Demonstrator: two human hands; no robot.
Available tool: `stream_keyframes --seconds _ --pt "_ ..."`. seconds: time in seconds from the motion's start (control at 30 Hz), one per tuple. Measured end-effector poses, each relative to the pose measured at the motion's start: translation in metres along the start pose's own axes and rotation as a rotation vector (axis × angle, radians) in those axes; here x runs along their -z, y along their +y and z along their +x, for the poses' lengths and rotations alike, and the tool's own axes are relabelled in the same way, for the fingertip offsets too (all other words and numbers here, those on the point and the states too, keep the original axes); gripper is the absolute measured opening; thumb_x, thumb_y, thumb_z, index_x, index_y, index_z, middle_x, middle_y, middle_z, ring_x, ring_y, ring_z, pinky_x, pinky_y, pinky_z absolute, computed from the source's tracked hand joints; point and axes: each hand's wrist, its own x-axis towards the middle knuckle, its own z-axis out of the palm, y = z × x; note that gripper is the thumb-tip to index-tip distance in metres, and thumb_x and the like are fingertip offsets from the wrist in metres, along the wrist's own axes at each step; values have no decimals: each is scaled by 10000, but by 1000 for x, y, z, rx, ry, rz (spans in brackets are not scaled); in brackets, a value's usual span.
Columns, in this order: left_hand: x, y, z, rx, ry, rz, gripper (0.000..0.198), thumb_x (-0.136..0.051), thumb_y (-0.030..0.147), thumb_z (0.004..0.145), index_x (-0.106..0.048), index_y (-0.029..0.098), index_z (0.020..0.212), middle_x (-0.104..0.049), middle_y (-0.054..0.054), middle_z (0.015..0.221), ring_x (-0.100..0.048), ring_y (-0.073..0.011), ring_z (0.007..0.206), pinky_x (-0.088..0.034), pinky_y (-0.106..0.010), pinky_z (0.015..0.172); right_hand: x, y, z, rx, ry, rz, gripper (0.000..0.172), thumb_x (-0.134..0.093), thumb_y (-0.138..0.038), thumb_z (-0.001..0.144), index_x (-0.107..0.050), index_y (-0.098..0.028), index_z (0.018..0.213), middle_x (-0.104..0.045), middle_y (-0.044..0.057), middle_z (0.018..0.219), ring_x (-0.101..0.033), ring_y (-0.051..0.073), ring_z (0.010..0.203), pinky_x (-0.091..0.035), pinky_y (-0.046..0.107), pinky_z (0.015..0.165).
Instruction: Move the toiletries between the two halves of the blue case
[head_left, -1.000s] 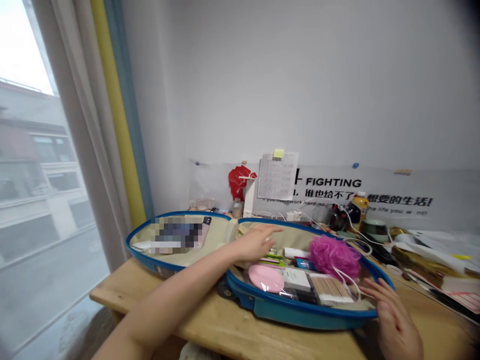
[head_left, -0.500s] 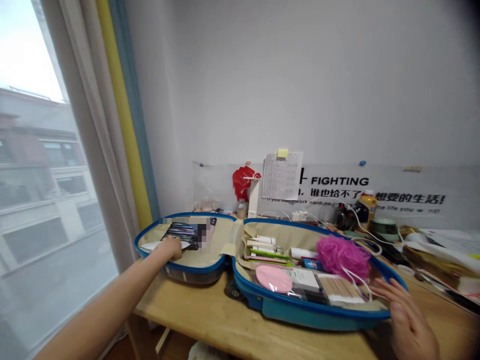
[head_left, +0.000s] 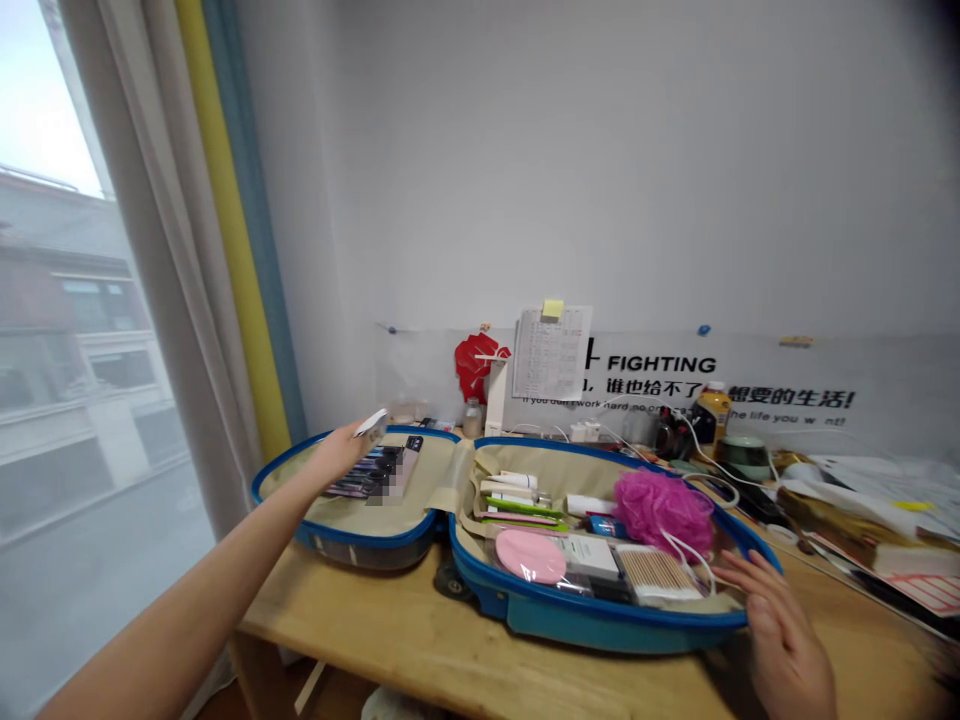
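A small blue suitcase (head_left: 592,632) lies open on the table, its two halves side by side. Above the left half, my left hand (head_left: 339,455) is closed on a flat white packet (head_left: 372,423); its exact kind is unclear. Below that hand, a dark pack of slim items (head_left: 373,470) lies on the beige lining, partly blurred out. My right hand (head_left: 784,630) is at the suitcase's right rim, fingers stretched out, holding nothing. Near it are a purple bath puff (head_left: 664,510) with a white cord and a pack of thin sticks (head_left: 658,572). A pink oval pad (head_left: 531,556) lies farther left.
Tubes and green-handled items (head_left: 517,506) fill the right half's back corner. Behind the suitcase stand a yellow-labelled bottle (head_left: 712,410), a small jar (head_left: 472,418) and loose cables. Papers (head_left: 862,485) cover the table's right side. A curtain (head_left: 225,230) hangs by the window.
My left hand has risen from the left half's lining, lifting the white packet off it. My right hand stays at the right rim. The view has turned slightly right.
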Motion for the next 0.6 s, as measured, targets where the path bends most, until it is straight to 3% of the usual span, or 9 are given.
stream_keyframes --seconds 0.07,0.17,0.37,0.47,0.6 --pt "-8 33 -3 -143 28 -94 515 -259 226 920 -421 178 1406 -564 -28 1360 -451 -219 1310 -392 -342 1055 0 -1 0 -13 -8 5 459 -358 -519 890 -681 -199 821 -688 108 1024 -539 303 1202 -428 512 1004" --pt "-36 91 -7 -362 0 -183 564 -274 184 881 -376 143 1434 -426 -17 1476 -347 -178 1380 -265 -346 1150 1 -1 0 -30 -11 8 468 -358 -520 887 -685 -191 822 -688 118 1027 -538 308 1202 -432 513 994" --pt "-110 194 -17 -770 -246 -198 653 -364 73 781 -381 131 1432 -353 -31 1515 -287 -149 1408 -216 -325 1179 1 -1 0 -16 -13 10 468 -364 -515 887 -691 -184 837 -685 124 1047 -539 313 1198 -436 525 979" --pt "-139 225 -20 -901 -380 -138 663 -394 72 782 -342 91 1443 -329 -74 1524 -244 -171 1426 -200 -351 1183 0 -2 0 -6 5 5 472 -364 -519 890 -692 -186 830 -688 120 1031 -548 310 1185 -437 525 971" --pt "-165 242 -20 -977 -518 -30 637 -403 111 818 -308 51 1446 -305 -130 1528 -231 -195 1430 -170 -385 1184 1 -4 1 9 1 1 472 -362 -513 899 -695 -183 846 -687 123 1041 -552 299 1181 -448 501 957"
